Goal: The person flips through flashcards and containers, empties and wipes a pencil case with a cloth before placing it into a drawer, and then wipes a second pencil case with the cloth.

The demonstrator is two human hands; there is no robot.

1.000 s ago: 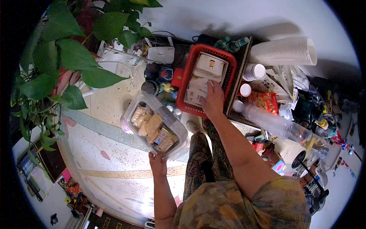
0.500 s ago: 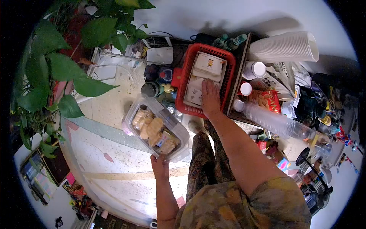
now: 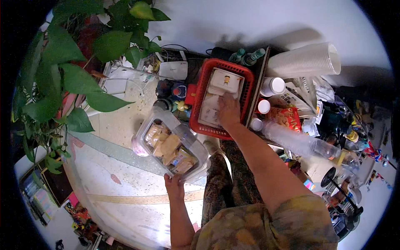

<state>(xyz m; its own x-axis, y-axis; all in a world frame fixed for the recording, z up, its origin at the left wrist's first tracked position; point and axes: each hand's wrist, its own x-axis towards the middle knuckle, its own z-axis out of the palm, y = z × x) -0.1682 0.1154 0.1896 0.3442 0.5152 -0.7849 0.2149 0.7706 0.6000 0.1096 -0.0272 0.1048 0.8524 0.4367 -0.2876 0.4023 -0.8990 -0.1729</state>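
Observation:
A clear plastic box [image 3: 195, 146] holding packaged, biscuit-like food is tilted in front of my legs. My left hand [image 3: 174, 186] grips its near edge, with the fingers partly behind the wall. To the right stands a red plastic basket [image 3: 246, 89] with white packs inside. The farther white pack [image 3: 226, 80] bears a small cartoon figure; the nearer white pack [image 3: 209, 111] shows dark print. My right hand [image 3: 229, 110] rests on the packs inside the basket, its fingers slightly bent and a bit blurred. I see nothing held in it.
Right of the basket are a stack of white cups [image 3: 303, 61], white-lidded jars [image 3: 273, 86], a red snack bag [image 3: 285, 118] and stacked clear cups [image 3: 291, 135]. A white router [image 3: 173, 70] lies behind. Large plant leaves [image 3: 75, 79] hang at the left.
My right hand has shifted slightly over the packs, and its fingers have gone from flat to more bent. The left hand keeps its hold on the box. The whole view has shifted a little.

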